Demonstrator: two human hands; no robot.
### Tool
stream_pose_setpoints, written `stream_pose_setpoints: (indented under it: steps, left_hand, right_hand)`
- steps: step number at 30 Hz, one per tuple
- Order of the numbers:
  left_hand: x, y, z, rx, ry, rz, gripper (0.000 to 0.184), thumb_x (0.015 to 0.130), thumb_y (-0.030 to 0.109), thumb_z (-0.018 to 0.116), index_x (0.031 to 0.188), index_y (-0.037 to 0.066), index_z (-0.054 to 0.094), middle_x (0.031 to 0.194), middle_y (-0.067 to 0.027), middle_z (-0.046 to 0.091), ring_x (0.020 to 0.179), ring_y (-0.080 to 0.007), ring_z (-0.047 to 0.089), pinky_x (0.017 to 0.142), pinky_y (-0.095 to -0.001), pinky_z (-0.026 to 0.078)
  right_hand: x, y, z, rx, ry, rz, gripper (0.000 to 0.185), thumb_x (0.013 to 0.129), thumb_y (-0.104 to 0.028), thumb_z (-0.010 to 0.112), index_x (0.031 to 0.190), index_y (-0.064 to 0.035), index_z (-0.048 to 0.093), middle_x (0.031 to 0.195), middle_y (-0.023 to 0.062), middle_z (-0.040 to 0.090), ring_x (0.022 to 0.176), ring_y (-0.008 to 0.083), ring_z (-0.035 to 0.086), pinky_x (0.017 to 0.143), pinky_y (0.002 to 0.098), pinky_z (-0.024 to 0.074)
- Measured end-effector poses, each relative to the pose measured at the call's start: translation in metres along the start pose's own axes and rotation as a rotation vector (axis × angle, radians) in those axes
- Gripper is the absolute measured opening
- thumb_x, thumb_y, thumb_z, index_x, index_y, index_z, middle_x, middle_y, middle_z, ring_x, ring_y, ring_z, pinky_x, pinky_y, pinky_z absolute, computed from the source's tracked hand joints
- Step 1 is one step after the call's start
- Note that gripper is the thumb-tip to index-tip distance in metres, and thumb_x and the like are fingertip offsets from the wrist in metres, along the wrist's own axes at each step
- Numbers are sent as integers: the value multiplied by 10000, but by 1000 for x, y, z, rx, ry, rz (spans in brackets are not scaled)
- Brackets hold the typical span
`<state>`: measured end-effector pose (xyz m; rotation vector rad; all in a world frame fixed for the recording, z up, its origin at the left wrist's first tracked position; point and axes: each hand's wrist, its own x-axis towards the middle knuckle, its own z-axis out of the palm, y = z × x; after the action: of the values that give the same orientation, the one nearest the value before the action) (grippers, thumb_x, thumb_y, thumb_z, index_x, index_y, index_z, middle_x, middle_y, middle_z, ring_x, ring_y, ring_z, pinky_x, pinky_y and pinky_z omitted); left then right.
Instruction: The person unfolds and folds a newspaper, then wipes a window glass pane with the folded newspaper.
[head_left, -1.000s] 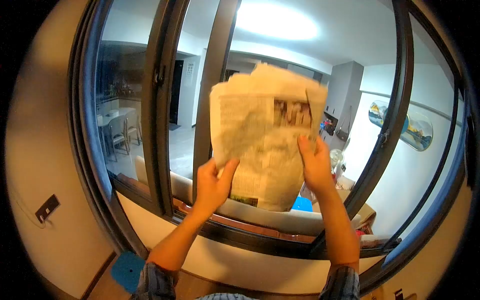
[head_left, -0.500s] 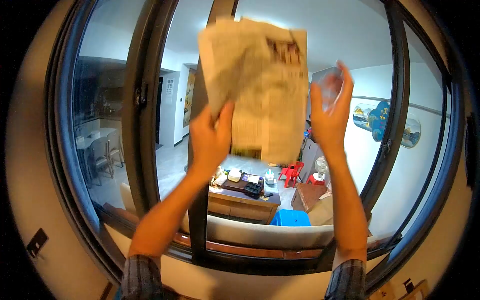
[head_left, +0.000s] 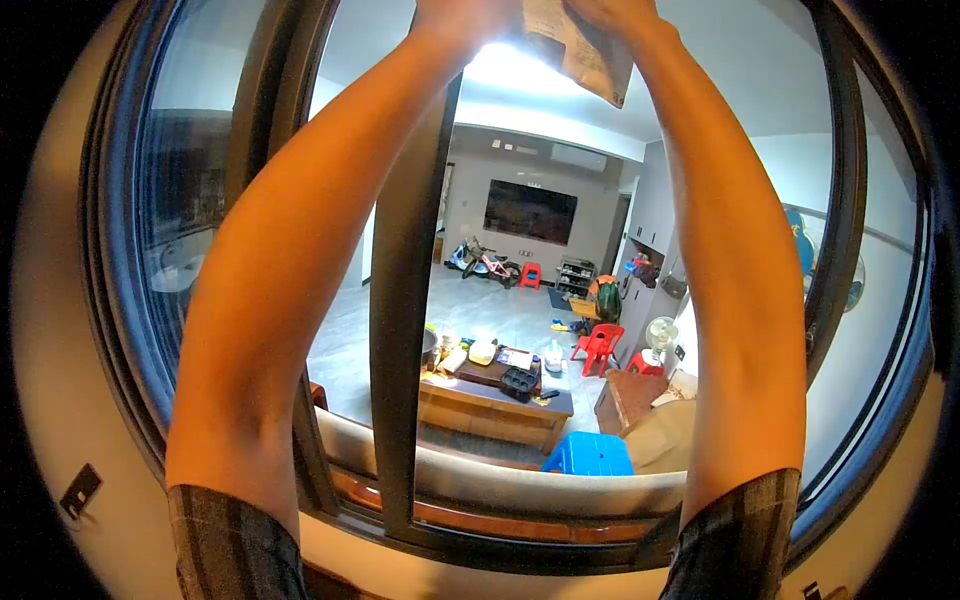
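Both my arms reach up to the top edge of the view, which cuts off much of the hands. A creased brown paper (head_left: 590, 62) with dark print hangs between them, its lower corner pointing down to the right. My left hand (head_left: 468, 18) is at the paper's left side, closed on it as far as I can see. My right hand (head_left: 622, 14) overlaps the paper's upper right part, its visible fingers closed against it. The upper part of the paper is out of view. Behind is a dark-framed window (head_left: 400, 330).
Through the window, a wooden table (head_left: 490, 405) bears a black tray (head_left: 518, 382) and clutter. A blue stool (head_left: 590, 455), red chair (head_left: 598, 346), white fan (head_left: 661, 332) and wall television (head_left: 530, 212) are beyond. A sofa back (head_left: 540, 480) runs along the sill.
Both hands have risen from the middle to the top edge, carrying the paper up with them. My right hand, earlier apart with spread fingers, is now at the paper. The view has shifted slightly.
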<state>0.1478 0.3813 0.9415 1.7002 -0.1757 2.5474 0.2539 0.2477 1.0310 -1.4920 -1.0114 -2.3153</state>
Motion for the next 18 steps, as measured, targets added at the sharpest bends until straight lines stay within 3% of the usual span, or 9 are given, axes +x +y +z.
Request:
stream_pose_setpoints:
  steps: [2, 4, 11, 13, 16, 18]
  left_hand:
    - [-3, -5, 2, 57, -10, 69, 268, 892, 187, 656, 1025, -4, 523, 839, -274, 687, 818, -483, 674, 741, -579, 529]
    - [-7, -10, 1, 127, -22, 123, 255, 886, 177, 658, 1021, 4, 528, 815, -265, 686, 806, -481, 675, 726, -577, 531]
    - [-35, -5, -26, 149, -136, 96, 215, 901, 152, 634, 1021, 8, 528, 825, -260, 684, 830, -475, 675, 740, -571, 524]
    - [-55, -10, -41, 99, -170, 66, 218, 913, 138, 607, 1063, -7, 542, 868, -286, 685, 868, -489, 670, 785, -558, 526]
    - [-94, -29, -55, 237, -169, 88, 257, 967, 193, 648, 1156, 34, 575, 877, -243, 710, 774, -445, 701, 691, -512, 550]
    - [-128, -31, -75, 97, -209, 17, 313, 959, 156, 635, 1218, 48, 497, 929, -268, 707, 838, -493, 676, 724, -559, 549]
  right_hand:
    - [-2, 1, 6, -7, -69, 25, 686, 1020, -430, 434, 1484, 75, 409, 1536, 318, 406, 1469, 446, 334, 1238, 509, 208]
    - [-13, -2, 20, -21, 15, 0, 685, 1021, -432, 432, 1484, 72, 409, 1541, 317, 400, 1470, 441, 333, 1239, 506, 203]
    - [-34, -27, 10, -27, -48, 15, 661, 1031, -416, 421, 1506, 43, 395, 1571, 299, 368, 1498, 414, 297, 1251, 495, 176]
    - [-54, -44, 10, -22, -10, -10, 656, 1033, -410, 420, 1505, 45, 396, 1571, 294, 373, 1498, 407, 301, 1253, 490, 172]
    - [-84, -75, -1, 13, 37, -45, 650, 1028, -389, 444, 1497, 58, 398, 1553, 286, 402, 1478, 404, 333, 1246, 491, 189]
    - [-108, -98, -12, 27, 85, -91, 609, 1010, -347, 515, 1492, 15, 427, 1533, 250, 434, 1460, 383, 365, 1230, 489, 234]
